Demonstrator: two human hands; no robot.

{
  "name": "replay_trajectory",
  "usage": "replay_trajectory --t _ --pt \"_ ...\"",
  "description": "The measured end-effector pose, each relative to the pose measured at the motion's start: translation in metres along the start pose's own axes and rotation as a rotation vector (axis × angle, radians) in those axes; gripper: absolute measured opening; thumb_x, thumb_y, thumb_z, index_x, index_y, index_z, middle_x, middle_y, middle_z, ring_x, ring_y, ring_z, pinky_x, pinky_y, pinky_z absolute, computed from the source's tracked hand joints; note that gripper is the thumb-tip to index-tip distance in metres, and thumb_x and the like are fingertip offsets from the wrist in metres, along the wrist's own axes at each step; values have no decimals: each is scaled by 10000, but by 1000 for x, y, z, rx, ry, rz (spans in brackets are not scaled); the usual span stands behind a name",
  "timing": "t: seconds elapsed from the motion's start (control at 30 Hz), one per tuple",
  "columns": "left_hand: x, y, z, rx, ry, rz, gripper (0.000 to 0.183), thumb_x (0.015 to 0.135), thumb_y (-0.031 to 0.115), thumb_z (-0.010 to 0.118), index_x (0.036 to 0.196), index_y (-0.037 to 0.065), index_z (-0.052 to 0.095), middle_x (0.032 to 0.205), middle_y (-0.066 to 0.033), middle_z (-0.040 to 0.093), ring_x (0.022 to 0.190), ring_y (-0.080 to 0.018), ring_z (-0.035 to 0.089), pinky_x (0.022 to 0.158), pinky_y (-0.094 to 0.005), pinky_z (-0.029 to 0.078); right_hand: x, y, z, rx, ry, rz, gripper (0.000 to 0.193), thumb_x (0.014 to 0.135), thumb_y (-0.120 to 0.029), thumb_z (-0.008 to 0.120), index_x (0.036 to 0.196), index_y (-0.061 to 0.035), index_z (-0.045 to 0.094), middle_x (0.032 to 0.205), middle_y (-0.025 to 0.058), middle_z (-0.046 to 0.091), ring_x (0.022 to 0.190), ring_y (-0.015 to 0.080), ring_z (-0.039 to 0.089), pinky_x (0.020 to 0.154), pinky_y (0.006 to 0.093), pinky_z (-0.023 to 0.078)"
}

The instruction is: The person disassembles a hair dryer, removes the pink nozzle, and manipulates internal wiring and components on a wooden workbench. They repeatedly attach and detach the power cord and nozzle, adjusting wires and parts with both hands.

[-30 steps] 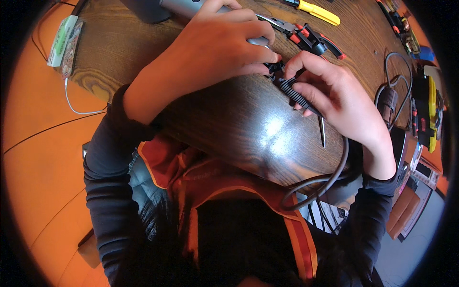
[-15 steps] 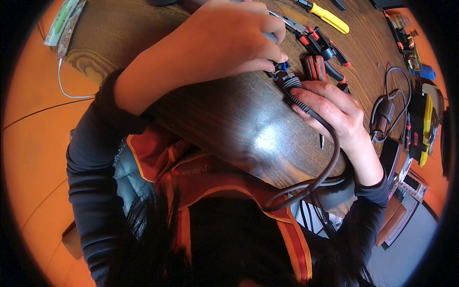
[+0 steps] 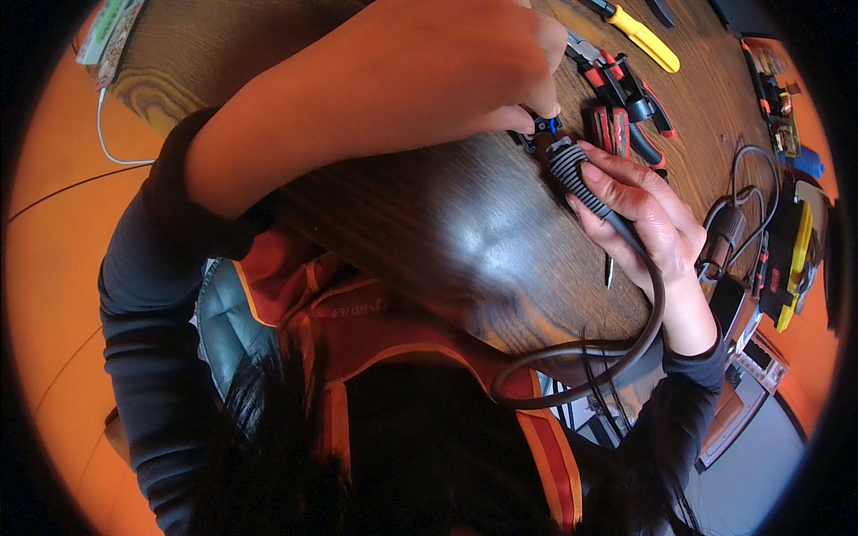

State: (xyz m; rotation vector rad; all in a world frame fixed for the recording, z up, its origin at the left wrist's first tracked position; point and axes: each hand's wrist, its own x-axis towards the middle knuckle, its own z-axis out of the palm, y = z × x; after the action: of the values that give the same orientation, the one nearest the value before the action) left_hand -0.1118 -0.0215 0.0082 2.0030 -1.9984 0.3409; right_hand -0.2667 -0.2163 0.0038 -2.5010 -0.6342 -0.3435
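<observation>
My left hand reaches across from the left, with its fingertips closed at a small black connector piece. A bit of blue wire shows beside those fingertips. Most of that hand's fingers are turned away, so anything inside the palm is hidden. A thick dark cable with a ribbed grey strain relief runs up to the connector. My right hand is closed around this cable just below the ribs. From there the cable loops down toward my apron.
Beyond my right hand lie a red-and-grey tool, red-and-black pliers and a yellow-handled screwdriver. A thin metal tip shows below my right hand. Farther right are a coiled cord and a yellow-and-black tool.
Both hands and the connector have shifted slightly right in view, as have the tools on the table. More of the ribbed strain relief shows now. The grip of both hands looks the same.
</observation>
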Motion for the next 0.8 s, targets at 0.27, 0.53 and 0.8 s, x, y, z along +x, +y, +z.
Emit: replay_trajectory --t 0.27,0.53,0.8 --pt "2 -3 -5 -120 -24 23 114 737 162 548 654 132 621 848 -39 545 829 -197 556 800 -413 320 2 0 5 66 -17 -1 285 707 49 736 933 30 564 1055 232 628 953 300 647 804 334 525" --pt "0 -3 -5 -124 26 31 105 746 141 565 698 110 653 900 -64 575 841 -203 563 819 -406 327 3 -5 5 82 -36 85 291 712 55 731 935 49 545 1053 267 616 945 313 649 784 340 528" --pt "-5 -2 8 -223 113 -4 78 725 136 580 714 95 645 887 -50 567 813 -193 550 821 -398 338 6 -4 2 14 -28 70 300 717 13 748 936 46 545 1017 270 627 915 327 658 764 345 538"
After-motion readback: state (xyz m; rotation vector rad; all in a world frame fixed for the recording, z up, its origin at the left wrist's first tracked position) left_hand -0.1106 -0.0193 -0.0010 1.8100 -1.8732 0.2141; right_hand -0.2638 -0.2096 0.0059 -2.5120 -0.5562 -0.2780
